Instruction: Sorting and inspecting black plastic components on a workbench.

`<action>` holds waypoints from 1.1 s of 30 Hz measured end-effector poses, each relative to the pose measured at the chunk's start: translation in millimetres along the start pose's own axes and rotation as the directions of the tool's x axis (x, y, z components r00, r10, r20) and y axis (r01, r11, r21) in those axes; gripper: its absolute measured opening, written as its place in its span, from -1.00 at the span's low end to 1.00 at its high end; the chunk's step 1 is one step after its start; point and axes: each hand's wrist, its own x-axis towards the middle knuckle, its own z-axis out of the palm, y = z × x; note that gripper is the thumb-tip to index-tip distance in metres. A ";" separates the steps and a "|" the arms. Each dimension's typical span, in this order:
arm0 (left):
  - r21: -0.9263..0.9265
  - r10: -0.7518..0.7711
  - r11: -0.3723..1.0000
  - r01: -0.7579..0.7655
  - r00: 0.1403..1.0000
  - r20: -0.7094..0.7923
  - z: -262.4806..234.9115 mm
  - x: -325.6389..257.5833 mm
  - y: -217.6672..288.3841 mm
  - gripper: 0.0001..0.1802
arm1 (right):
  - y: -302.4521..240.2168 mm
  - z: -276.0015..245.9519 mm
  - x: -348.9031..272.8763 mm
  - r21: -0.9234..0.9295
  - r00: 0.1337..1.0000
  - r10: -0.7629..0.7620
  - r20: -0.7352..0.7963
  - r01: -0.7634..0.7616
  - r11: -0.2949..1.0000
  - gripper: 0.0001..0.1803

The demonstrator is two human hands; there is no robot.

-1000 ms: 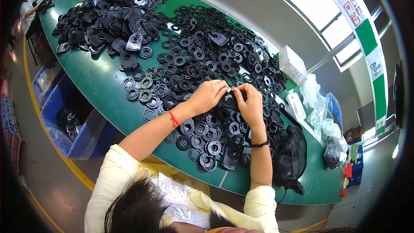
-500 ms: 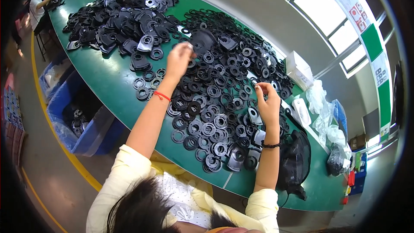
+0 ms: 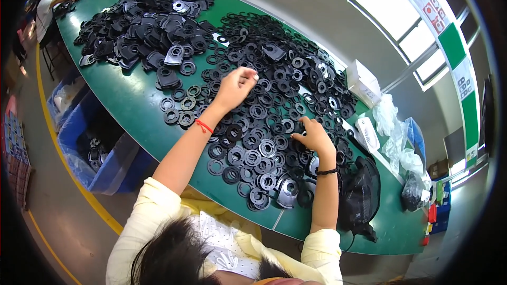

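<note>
My left hand [image 3: 236,89] hovers above the middle of a heap of flat black rings [image 3: 255,140], its fingers curled inward, and no part shows between them. Something white sits at one fingertip. Lower and to the right, my right hand [image 3: 317,138] reaches palm down over the same heap, thumb and forefinger apart; whether they touch a ring is unclear. Just beyond my left hand lies a black flap-shaped piece [image 3: 273,51] among the rings. At the far left is a second heap, of black flap-shaped pieces with round holes [image 3: 145,31].
The heaps lie on a green table [image 3: 124,111]. Blue lined bins [image 3: 95,153] stand below its left edge. A black mesh bag [image 3: 362,195], white fan-like device [image 3: 367,133], white box [image 3: 363,83] and plastic bags [image 3: 390,126] line the right side. Another person [image 3: 45,10] works far left.
My left hand has moved right and nearer, and the dark flap-shaped piece by its fingers no longer shows there. My right hand has come down and left, its fingers now lower over the rings.
</note>
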 end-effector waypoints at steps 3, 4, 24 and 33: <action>0.092 0.037 0.995 -0.048 0.992 0.119 15.1 -11.9 13.4 -0.77 | 0.2 -3.8 -4.1 -0.051 0.999 0.051 -0.003 -0.051 0.997 -0.37; 0.105 0.051 0.992 -0.067 0.987 0.151 18.0 -14.4 15.1 -0.78 | 2.2 -3.9 -3.9 -0.050 0.999 0.051 -0.002 -0.051 0.997 -0.37; -0.161 -0.128 0.972 0.172 0.960 0.250 33.6 -21.9 8.5 -0.74 | -48.9 1.7 9.0 0.364 0.890 -0.133 -0.437 0.310 0.879 -0.82; -0.256 -0.229 0.934 0.248 0.968 0.102 23.4 -15.1 7.0 -0.75 | -58.9 26.0 -0.5 0.136 0.938 -0.268 -0.221 0.302 0.944 -0.68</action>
